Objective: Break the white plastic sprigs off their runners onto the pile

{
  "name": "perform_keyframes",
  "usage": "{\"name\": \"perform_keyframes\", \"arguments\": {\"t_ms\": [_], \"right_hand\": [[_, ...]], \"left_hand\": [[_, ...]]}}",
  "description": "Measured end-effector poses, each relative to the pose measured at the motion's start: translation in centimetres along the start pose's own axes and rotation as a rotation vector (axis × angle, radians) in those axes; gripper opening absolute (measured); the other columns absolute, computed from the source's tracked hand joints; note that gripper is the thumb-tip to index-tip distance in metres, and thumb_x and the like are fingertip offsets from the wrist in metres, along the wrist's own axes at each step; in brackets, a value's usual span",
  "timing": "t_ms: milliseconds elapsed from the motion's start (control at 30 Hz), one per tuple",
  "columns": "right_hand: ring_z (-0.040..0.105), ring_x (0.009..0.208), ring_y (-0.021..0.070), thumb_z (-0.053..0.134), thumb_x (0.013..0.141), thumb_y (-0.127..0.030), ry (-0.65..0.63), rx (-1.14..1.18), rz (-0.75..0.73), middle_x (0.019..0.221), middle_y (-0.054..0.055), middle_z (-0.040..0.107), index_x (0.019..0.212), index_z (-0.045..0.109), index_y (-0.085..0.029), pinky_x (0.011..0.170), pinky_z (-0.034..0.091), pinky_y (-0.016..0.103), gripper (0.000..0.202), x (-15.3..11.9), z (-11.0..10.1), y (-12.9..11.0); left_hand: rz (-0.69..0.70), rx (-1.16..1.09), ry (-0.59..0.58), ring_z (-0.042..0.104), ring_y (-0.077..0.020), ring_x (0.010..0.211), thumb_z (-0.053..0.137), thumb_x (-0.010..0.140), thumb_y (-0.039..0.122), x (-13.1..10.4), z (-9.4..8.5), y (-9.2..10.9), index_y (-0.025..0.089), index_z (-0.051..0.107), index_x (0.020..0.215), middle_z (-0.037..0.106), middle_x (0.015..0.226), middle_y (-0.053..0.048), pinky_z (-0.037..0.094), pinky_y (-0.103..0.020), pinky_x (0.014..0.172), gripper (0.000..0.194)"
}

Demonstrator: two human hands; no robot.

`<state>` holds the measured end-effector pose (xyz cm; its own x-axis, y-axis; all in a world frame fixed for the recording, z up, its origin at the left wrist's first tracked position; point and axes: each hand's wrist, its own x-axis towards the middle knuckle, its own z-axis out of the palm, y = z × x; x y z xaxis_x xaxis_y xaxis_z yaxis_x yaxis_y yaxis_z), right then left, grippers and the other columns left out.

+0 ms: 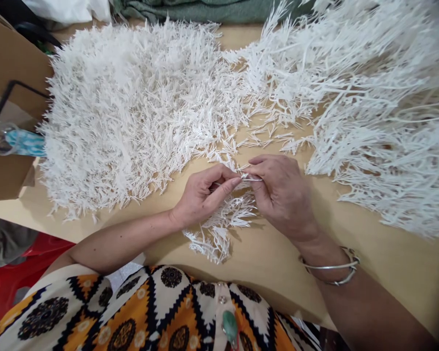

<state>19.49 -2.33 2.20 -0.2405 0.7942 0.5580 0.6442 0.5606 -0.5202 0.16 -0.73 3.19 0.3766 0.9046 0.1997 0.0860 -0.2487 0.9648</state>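
Observation:
My left hand pinches one end of a thin white plastic sprig between thumb and forefinger. The other end is gripped in my right hand, its fingers curled in and a silver bangle on the wrist. Both hands are close together above the table, nearly touching. Below them lies a small bunch of white feathery sprigs, partly covered by the left hand. Just beyond my fingertips a big heap of short white sprigs spreads to the left.
Longer white branching strands are piled on the right of the tan table. A cardboard box and a clear cup with blue pattern stand at the left edge. Green cloth lies at the back, and a red stool is below left.

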Motion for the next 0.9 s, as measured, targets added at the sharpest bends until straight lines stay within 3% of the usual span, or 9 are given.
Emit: {"name": "perform_keyframes", "arguments": {"t_ms": [100,233,300,400,500,600,733,900], "right_hand": [[0.069,0.096,0.0228,0.055,0.101,-0.015,0.013,-0.083,0.043,0.091,0.005,0.072,0.1,0.06,-0.024,0.091,0.054,0.039,0.01,-0.1,0.2,0.3],[0.061,0.071,0.0186,0.058,0.099,-0.023,0.15,-0.09,0.365,0.078,0.002,0.066,0.092,0.061,-0.025,0.071,0.05,0.036,0.008,0.1,-1.4,2.1],[0.063,0.069,0.0185,0.061,0.098,-0.023,0.249,-0.103,0.47,0.075,0.001,0.067,0.094,0.065,-0.024,0.072,0.051,0.036,0.005,0.3,-2.2,2.9],[0.072,0.084,0.022,0.059,0.101,-0.027,0.235,-0.108,0.427,0.092,0.006,0.076,0.113,0.072,-0.024,0.087,0.057,0.043,0.018,0.3,-2.4,3.1],[0.074,0.11,0.027,0.055,0.104,-0.023,0.213,-0.116,0.315,0.12,0.01,0.079,0.137,0.068,-0.027,0.105,0.055,0.053,0.036,0.4,-1.9,2.6],[0.067,0.13,0.03,0.055,0.105,-0.026,0.209,-0.033,0.237,0.134,0.011,0.075,0.138,0.069,-0.027,0.115,0.049,0.059,0.036,0.5,-1.6,1.4],[0.07,0.124,0.0259,0.056,0.106,-0.032,0.021,0.305,0.244,0.126,0.009,0.078,0.131,0.072,-0.026,0.109,0.055,0.052,0.03,0.7,-1.3,-0.5],[0.075,0.096,0.0188,0.07,0.098,-0.024,-0.09,0.42,0.339,0.102,0.004,0.08,0.104,0.075,-0.025,0.089,0.061,0.037,0.008,0.3,-0.4,-1.4]], "left_hand": [[0.015,0.03,-0.003,0.044,-0.0033,0.056,0.066,0.102,0.03,-0.1,-0.1,-0.1,0.017,0.065,0.088,0.059,0.07,0.005,0.038,-0.018,0.054,0.019],[0.126,0.07,-0.084,0.055,-0.0069,0.066,0.068,0.101,0.03,-0.7,-0.2,-0.1,0.019,0.066,0.089,0.066,0.074,0.003,0.047,-0.022,0.065,0.016],[0.082,0.026,-0.13,0.056,-0.0081,0.068,0.066,0.102,0.034,-0.9,-0.2,-0.1,0.019,0.066,0.09,0.065,0.076,0.002,0.047,-0.023,0.065,0.019],[-0.072,-0.104,-0.093,0.051,-0.008,0.069,0.06,0.106,0.04,-0.7,-0.3,-0.1,0.019,0.063,0.095,0.06,0.08,0.001,0.045,-0.023,0.064,0.023],[-0.145,-0.184,-0.013,0.048,-0.0089,0.07,0.058,0.106,0.045,-0.3,-0.4,-0.1,0.02,0.063,0.1,0.055,0.079,0.001,0.046,-0.024,0.066,0.026],[-0.172,-0.246,0.025,0.046,-0.0089,0.068,0.06,0.104,0.047,0.0,-0.5,-0.1,0.019,0.063,0.1,0.054,0.077,0.002,0.044,-0.024,0.063,0.028],[-0.16,-0.266,0.029,0.05,-0.008,0.069,0.064,0.103,0.044,0.1,-0.4,-0.1,0.019,0.065,0.1,0.058,0.079,0.002,0.048,-0.023,0.066,0.026],[-0.178,-0.303,0.029,0.06,-0.0086,0.075,0.066,0.102,0.042,0.2,-0.3,0.2,0.018,0.067,0.102,0.068,0.087,-0.001,0.054,-0.023,0.072,0.024]]}}
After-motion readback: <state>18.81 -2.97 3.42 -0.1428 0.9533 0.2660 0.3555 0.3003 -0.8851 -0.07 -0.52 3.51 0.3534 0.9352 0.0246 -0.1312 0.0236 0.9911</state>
